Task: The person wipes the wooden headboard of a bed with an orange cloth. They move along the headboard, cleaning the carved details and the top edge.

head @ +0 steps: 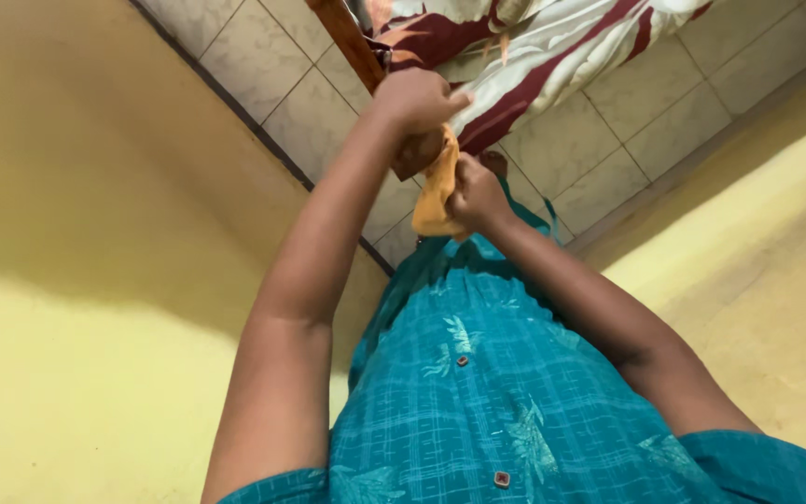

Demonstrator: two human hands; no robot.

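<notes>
Looking straight down my body, I see my left hand [414, 100] gripping the end of a brown wooden bar [352, 47], apparently the edge of a bed frame. My right hand [476, 194] is closed on an orange cloth [436, 191] and presses it against the end of that wood just below my left hand. The cloth hangs down between the two hands. My teal patterned shirt [478, 392] fills the lower middle of the view.
A floral sheet in maroon, white and orange [534, 47] lies beyond the wooden bar. The floor is pale marbled tile [608, 140]. Yellow walls [76, 280] close in on the left and right, with a dark skirting line at the left.
</notes>
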